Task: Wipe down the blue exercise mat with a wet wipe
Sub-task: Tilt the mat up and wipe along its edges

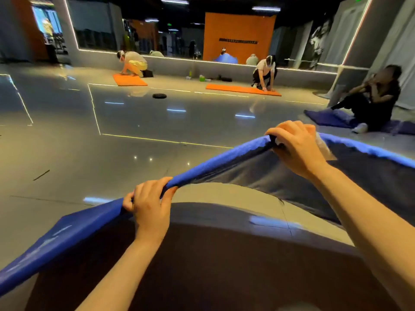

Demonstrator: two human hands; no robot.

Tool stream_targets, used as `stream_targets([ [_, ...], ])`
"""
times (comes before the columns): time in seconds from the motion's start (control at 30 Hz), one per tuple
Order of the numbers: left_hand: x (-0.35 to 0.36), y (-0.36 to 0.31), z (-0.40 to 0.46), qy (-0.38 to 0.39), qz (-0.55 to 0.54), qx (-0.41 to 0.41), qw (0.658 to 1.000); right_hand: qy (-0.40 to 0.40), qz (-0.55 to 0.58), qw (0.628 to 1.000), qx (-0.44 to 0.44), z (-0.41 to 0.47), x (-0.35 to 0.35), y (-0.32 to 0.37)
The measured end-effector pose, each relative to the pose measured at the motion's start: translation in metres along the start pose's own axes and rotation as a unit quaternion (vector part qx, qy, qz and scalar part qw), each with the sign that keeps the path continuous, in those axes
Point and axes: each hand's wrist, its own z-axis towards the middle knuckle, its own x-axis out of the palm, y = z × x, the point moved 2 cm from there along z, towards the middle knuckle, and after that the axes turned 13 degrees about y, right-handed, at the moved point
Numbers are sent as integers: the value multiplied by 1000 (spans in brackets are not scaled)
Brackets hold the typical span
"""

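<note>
The blue exercise mat (74, 230) is lifted off the glossy floor, its far edge raised and its dark underside (258, 167) facing me. My left hand (150, 203) grips that raised edge near the middle of the view, fingers curled over the top. Higher and to the right, my right hand (294, 142) grips the same edge. A pale, crumpled wet wipe (324, 145) is pressed between that hand and the mat and sticks out on its right side.
Shiny grey floor (134, 122) spreads ahead. Two people kneel on orange mats (129, 80) (241, 89) by the mirrored wall. A person (372, 99) sits on a dark blue mat at the right. A black disc (159, 95) lies on the floor.
</note>
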Motion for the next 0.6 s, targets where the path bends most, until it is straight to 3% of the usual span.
stream_targets([
  [0.23, 44, 11, 17, 132, 33, 63, 989, 134, 85, 985, 63, -136, 83, -2],
  [0.43, 55, 17, -2, 174, 74, 149, 971, 178, 104, 973, 106, -206, 103, 30],
  [0.6, 60, 23, -56, 219, 142, 177, 949, 312, 153, 930, 123, -245, 106, 43],
])
